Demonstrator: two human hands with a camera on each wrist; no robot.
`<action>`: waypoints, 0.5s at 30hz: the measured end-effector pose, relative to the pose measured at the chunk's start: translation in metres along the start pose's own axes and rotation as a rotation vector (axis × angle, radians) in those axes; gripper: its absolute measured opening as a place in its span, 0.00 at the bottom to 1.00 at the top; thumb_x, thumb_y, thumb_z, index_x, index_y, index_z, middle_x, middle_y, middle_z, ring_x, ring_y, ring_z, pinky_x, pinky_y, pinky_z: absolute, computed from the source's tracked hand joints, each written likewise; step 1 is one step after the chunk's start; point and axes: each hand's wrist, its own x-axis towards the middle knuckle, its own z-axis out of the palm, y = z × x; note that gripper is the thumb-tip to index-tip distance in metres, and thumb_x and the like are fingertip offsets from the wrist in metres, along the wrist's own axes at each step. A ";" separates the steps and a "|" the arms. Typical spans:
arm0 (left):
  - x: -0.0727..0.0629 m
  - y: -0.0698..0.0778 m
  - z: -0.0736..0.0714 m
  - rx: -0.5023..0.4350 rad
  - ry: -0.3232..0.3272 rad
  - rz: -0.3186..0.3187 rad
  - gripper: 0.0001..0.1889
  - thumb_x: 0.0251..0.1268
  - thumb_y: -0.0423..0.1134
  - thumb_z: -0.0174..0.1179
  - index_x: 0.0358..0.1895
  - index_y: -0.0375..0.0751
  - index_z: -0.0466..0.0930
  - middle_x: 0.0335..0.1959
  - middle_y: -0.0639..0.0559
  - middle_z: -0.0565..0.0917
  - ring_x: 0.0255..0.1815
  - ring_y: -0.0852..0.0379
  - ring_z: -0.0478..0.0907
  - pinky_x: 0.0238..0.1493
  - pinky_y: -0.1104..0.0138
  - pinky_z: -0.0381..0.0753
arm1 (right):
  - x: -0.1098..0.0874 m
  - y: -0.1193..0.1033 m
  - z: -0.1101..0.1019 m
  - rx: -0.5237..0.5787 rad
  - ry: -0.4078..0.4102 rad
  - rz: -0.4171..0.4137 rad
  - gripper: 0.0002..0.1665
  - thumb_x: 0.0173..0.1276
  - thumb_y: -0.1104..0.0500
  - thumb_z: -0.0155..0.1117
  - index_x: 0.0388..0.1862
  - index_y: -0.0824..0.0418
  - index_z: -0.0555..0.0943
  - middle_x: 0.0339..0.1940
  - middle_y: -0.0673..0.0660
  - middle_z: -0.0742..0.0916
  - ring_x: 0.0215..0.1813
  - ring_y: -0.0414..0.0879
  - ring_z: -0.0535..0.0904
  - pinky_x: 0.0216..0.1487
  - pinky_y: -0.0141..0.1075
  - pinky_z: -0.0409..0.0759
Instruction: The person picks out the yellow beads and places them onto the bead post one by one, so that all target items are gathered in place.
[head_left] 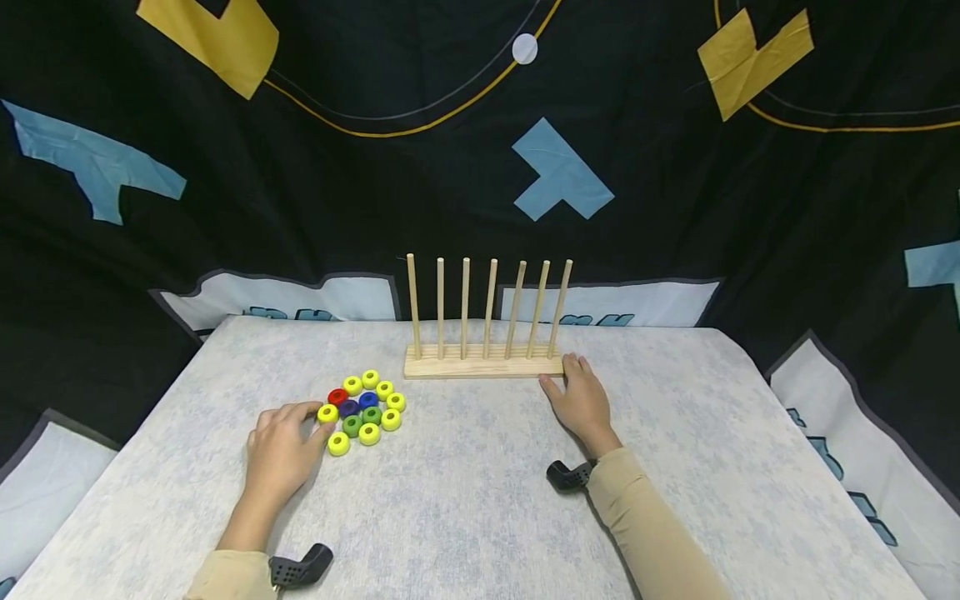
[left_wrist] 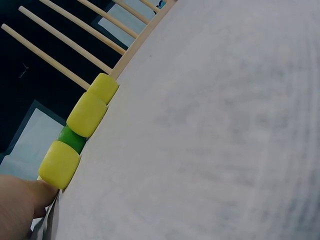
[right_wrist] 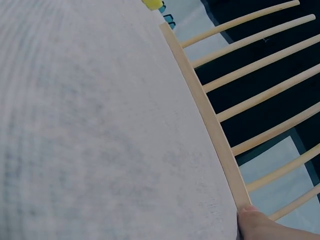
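1. Nearest the head camera are two black wrist mounts [head_left: 300, 569] and beige sleeves [head_left: 651, 533], low over the near part of the pale cloth-covered table [head_left: 465, 508].

2. Left hand [head_left: 281, 454]: it rests on the table at the near-left side of a cluster of rings [head_left: 365, 408], with a fingertip touching the yellow ring [head_left: 327, 413] on the cluster's left edge. The fingers look loosely bent around nothing, not pinching the ring; the left wrist view shows only a fingertip [left_wrist: 20, 207] against that yellow ring [left_wrist: 59, 164]. Judging by the contact, the hand is set to draw one ring out of the pile.

3. Right hand [head_left: 581, 402]: it lies flat with its fingers fairly straight and close together, tips against the right end of the wooden peg rack [head_left: 483, 365]. The right wrist view shows a fingertip [right_wrist: 260, 225] on the base's end. This probably steadies the rack.

4. Rings: mostly yellow, with a red one [head_left: 337, 397], two blue and two green, lie flat and touching just left of and nearer than the rack.

5. Rack: seven upright pegs [head_left: 491, 304], all bare, at mid-table.

6. Behind and around hangs a dark patterned cloth [head_left: 480, 167]; nothing lies between the rings and the rack.
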 end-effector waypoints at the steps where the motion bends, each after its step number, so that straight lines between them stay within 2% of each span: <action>1: 0.000 0.000 0.000 0.000 0.002 0.001 0.23 0.67 0.43 0.63 0.62 0.37 0.77 0.62 0.34 0.78 0.61 0.34 0.67 0.56 0.41 0.64 | 0.000 0.000 0.000 -0.003 -0.002 0.002 0.45 0.75 0.38 0.52 0.78 0.65 0.59 0.78 0.65 0.65 0.80 0.60 0.56 0.77 0.57 0.61; 10: 0.000 0.001 0.000 -0.009 0.006 -0.010 0.23 0.68 0.44 0.62 0.62 0.37 0.77 0.59 0.34 0.79 0.60 0.36 0.67 0.56 0.42 0.64 | 0.000 0.001 -0.001 -0.031 -0.009 -0.014 0.43 0.77 0.38 0.49 0.77 0.65 0.60 0.79 0.65 0.64 0.81 0.60 0.56 0.78 0.56 0.60; 15: 0.000 0.002 -0.005 -0.044 0.038 -0.029 0.22 0.67 0.45 0.63 0.59 0.35 0.78 0.54 0.35 0.83 0.55 0.37 0.69 0.55 0.44 0.64 | 0.000 0.001 0.001 -0.049 -0.005 -0.020 0.42 0.77 0.38 0.48 0.77 0.65 0.60 0.78 0.65 0.65 0.80 0.60 0.56 0.78 0.56 0.60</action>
